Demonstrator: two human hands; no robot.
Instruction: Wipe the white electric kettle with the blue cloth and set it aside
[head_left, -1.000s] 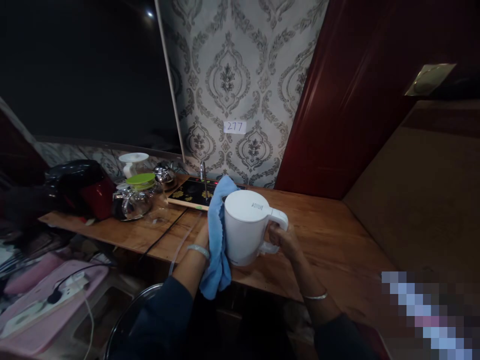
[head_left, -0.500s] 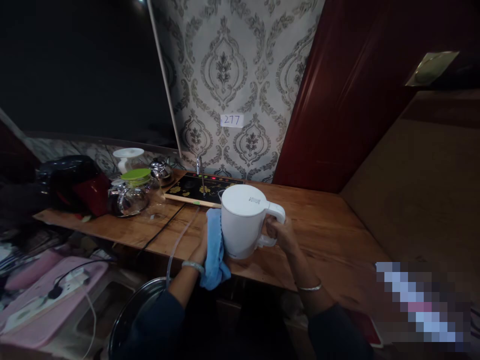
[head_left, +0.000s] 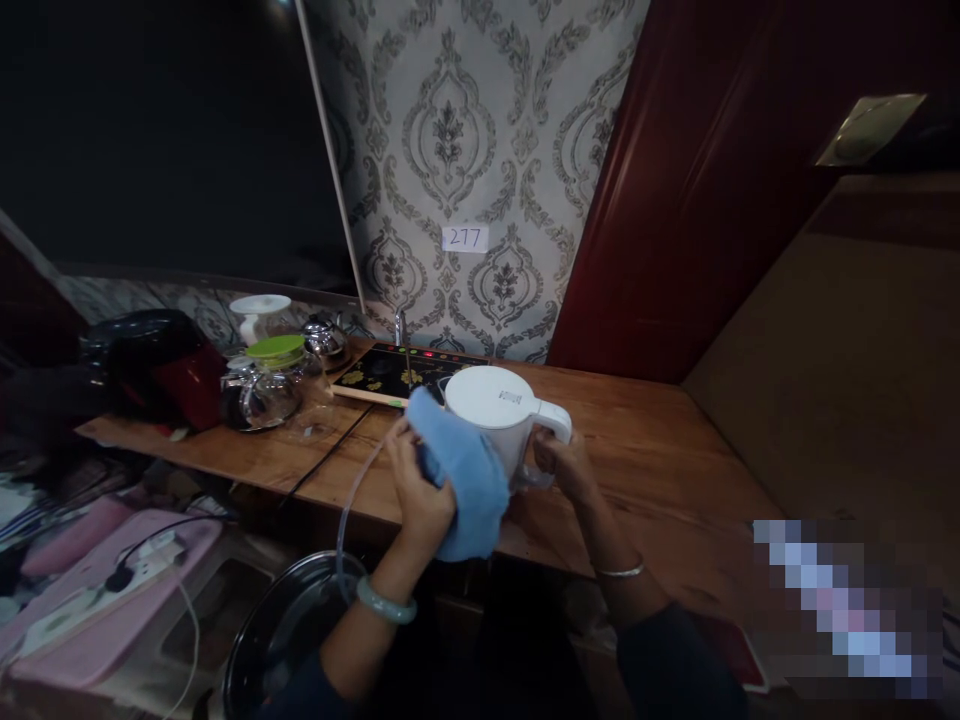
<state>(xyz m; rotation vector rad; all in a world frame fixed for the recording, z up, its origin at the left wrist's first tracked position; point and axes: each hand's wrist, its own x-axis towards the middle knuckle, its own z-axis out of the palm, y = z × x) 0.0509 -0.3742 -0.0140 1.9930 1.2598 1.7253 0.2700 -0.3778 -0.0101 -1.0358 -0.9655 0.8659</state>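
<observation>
A white electric kettle (head_left: pixel 496 408) stands near the front edge of a wooden table (head_left: pixel 660 470). My right hand (head_left: pixel 564 467) grips its handle on the right side. My left hand (head_left: pixel 420 490) holds a blue cloth (head_left: pixel 465 478) pressed against the kettle's front, covering its lower body. A pale bangle sits on my left wrist, a thin metal one on my right.
Behind the kettle lies a black induction tea tray (head_left: pixel 390 375) with a small tap. To the left are a glass teapot with a green lid (head_left: pixel 264 385), a steel pot (head_left: pixel 324 340) and a dark red appliance (head_left: pixel 154 365). A round metal bin (head_left: pixel 289 630) and a power strip (head_left: pixel 112 585) sit below the table.
My left hand has moved the blue cloth from the kettle's left side round to its front. The kettle stays in my right hand's grip.
</observation>
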